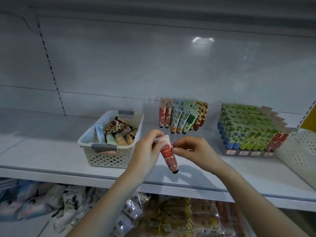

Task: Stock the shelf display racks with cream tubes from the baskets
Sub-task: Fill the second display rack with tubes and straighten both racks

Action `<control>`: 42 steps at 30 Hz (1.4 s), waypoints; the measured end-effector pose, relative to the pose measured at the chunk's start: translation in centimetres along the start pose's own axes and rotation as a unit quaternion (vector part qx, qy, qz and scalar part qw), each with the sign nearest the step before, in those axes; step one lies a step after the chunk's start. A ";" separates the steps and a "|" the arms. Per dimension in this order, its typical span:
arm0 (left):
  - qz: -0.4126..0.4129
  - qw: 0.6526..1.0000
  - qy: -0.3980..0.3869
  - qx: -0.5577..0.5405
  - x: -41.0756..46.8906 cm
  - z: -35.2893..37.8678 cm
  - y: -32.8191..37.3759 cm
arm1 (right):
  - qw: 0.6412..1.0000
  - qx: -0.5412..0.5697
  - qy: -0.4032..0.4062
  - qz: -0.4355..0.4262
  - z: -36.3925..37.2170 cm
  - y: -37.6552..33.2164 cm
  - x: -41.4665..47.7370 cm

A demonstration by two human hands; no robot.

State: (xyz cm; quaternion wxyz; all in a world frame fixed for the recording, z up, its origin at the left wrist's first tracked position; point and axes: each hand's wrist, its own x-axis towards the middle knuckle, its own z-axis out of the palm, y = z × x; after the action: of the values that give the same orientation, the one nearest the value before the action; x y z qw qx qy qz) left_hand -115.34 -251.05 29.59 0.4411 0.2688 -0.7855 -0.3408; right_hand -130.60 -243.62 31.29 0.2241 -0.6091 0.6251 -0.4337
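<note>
Step in hand: one red cream tube (168,153) out of basket (109,158), held in air over shelf (42,151) front, cap down, between basket and half-filled rack (183,117). Left hand (147,149) curls round tube's flat upper end; right hand (193,149) pinches its side at label. Likely squaring it up. Next move calls for carrying it to rack's red column at left end, cap down, label forward. Rack's clear slots hard to make out; label print unreadable; second basket (301,147) cut off at right, contents hidden.

In front of me the white shelf (42,147) carried a perforated basket (109,158) of tubes (119,134) at left, a part-filled rack (183,117) far centre, a fuller rack (248,130) right, and a second basket (301,147) at the right edge.
</note>
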 end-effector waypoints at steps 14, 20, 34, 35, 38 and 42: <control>0.018 0.997 0.007 0.080 0.8 2.4 -2.1 | 0.995 -0.074 0.073 -0.005 -2.1 -0.8 1.9; -0.038 0.938 -0.178 0.294 -0.3 4.2 -7.7 | 0.967 -0.121 0.222 0.020 -3.9 -0.9 7.1; -0.042 0.909 -0.179 0.374 -0.2 4.7 -10.2 | 0.949 -0.236 0.195 0.079 0.0 2.6 15.0; -0.044 0.908 -0.179 0.376 -0.3 4.7 -10.2 | 0.948 -0.239 0.195 0.077 -0.1 2.7 15.1; -0.047 0.907 -0.180 0.377 -0.2 4.8 -10.3 | 0.950 -0.237 0.187 0.083 -0.1 3.2 15.4; -0.049 0.906 -0.181 0.379 -0.2 4.9 -10.5 | 0.951 -0.235 0.179 0.093 0.2 3.4 15.6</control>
State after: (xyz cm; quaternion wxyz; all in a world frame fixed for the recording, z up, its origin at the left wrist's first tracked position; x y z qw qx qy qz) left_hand -118.21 -255.99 19.48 0.1386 0.3876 -0.9076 -0.0820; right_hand -134.87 -258.99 32.26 -0.0013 -0.4960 0.7931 -0.3536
